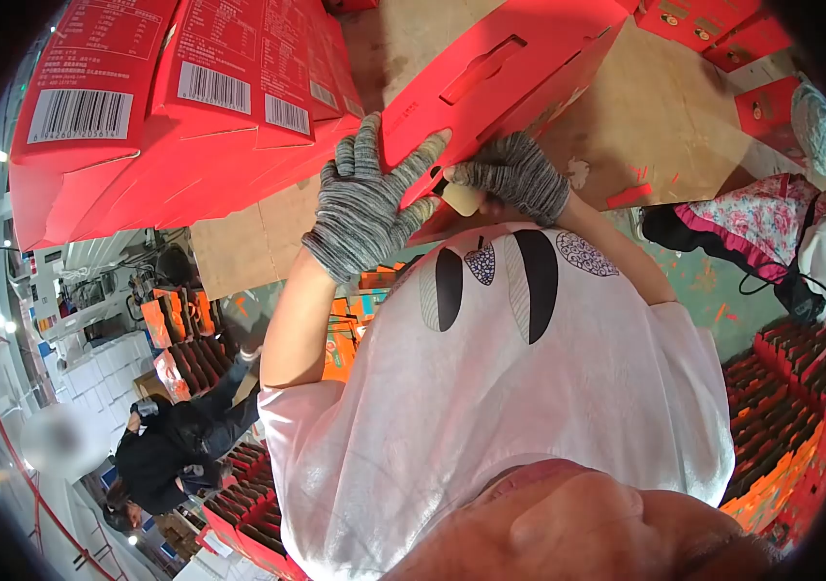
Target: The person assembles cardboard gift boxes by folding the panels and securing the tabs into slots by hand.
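My left hand, in a grey striped glove, grips the near end of a red box between thumb and forefinger, its other fingers spread. The box stands tilted, with a handle slot on its upper face. My right hand, gloved alike, has its fingers curled at the same end, its thumb near a small dark opening. A pale piece shows below that thumb; what it is I cannot tell. Left of my hands stand several red boxes with barcodes, packed side by side.
More red boxes lie at the top right of the cardboard-brown table. A person in dark clothes bends at the lower left. Another person's arm shows at the right edge. Rows of red cartons stand at the lower right.
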Demonstrator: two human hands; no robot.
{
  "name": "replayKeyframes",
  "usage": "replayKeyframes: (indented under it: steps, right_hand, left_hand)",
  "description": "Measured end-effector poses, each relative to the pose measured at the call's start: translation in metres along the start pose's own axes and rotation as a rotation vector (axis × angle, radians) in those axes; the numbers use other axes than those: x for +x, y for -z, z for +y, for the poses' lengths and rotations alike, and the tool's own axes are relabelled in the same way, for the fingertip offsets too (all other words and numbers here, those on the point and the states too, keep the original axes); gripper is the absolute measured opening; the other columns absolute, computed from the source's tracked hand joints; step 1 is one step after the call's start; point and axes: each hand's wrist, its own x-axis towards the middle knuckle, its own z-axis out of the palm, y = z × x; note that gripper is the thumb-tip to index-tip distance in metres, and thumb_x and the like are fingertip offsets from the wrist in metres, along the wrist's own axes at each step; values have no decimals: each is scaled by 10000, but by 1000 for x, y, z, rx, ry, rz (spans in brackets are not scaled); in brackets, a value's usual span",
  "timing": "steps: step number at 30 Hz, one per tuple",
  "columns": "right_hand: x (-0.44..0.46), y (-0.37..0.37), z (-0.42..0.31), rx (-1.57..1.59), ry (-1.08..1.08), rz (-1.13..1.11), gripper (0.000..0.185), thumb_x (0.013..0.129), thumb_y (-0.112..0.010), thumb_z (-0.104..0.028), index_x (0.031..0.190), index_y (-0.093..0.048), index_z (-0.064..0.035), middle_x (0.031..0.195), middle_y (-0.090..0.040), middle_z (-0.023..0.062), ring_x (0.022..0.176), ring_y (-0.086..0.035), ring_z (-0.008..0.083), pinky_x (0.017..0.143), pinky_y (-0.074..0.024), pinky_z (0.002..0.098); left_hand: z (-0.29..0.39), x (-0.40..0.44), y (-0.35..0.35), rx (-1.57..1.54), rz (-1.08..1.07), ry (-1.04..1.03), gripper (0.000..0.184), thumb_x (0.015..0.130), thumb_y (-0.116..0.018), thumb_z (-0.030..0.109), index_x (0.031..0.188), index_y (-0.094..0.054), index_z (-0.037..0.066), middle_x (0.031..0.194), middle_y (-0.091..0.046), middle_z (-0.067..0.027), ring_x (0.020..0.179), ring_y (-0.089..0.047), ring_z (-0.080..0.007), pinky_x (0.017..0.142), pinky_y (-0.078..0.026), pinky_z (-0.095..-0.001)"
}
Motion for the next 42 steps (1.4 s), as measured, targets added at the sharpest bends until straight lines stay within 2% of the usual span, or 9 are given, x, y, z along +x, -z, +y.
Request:
replayKeyframes:
  steps: [1,3,6,9,22,30,34,39,42]
  right_hand:
    - [1,4,5,-1,-1,-2,346,805,-664,-376,820,-692,-32,584,-614,74,530,-599,134,508,-459,268]
    - [3,13,20,-525,451,129,246,764,-716,-272,870,-695,-51,726,-674,90,625,-641,152,576,-492,268]
    - [-11,24,-3,-610,438,171,252,737,-727,-253,903,-691,-66,811,-678,103,752,-653,207,676,-497,302]
    - [-3,33,7,-697,616,228,287,742,-690,-366,827,-684,-92,681,-629,91,641,-613,252,597,-471,340]
    - [7,46,-2,-969,664,258,345,765,-626,-451,755,-665,-109,656,-610,82,586,-588,285,579,-462,398]
    - [8,54,-16,-1153,480,36,300,797,-612,-402,791,-677,-109,691,-620,100,644,-600,281,589,-463,415]
    - [-2,60,-10,-1012,595,68,237,791,-649,-320,799,-671,-85,709,-633,98,650,-614,271,595,-480,387]
    - [-31,44,22,-405,542,260,221,768,-689,-133,962,-644,-36,857,-664,118,754,-654,256,657,-522,316]
    - [-34,36,31,-475,618,233,267,780,-675,-117,1028,-623,-33,881,-663,121,760,-657,268,661,-527,321]
  left_hand:
    - [2,0,-2,34,11,7,693,768,-605,443,1388,-301,383,1349,-268,-283,1160,-356,-447,925,-325,-568]
    - [7,-3,-1,60,14,6,680,773,-604,438,1386,-321,360,1360,-256,-284,1164,-360,-436,937,-320,-551]
    - [13,-4,1,86,27,8,669,775,-605,440,1382,-343,338,1368,-250,-283,1169,-361,-426,946,-317,-533]
    - [14,-6,0,82,48,4,667,774,-606,440,1380,-349,335,1363,-263,-282,1173,-358,-426,948,-316,-527]
    - [9,-4,-7,-8,108,-46,659,744,-630,448,1352,-403,333,1342,-279,-283,1187,-347,-432,966,-282,-566]
    - [16,-3,-5,91,68,-43,630,771,-588,475,1356,-388,350,1365,-247,-299,1172,-340,-461,955,-307,-550]
    - [16,-1,-8,105,41,-45,638,762,-576,510,1353,-367,390,1362,-232,-310,1201,-312,-491,954,-296,-589]
    - [19,-2,-3,99,14,-48,677,743,-607,511,1361,-368,370,1378,-218,-300,1210,-307,-477,969,-281,-572]
    - [21,-1,-3,97,8,-42,704,732,-646,476,1367,-368,353,1398,-204,-290,1220,-299,-469,984,-272,-552]
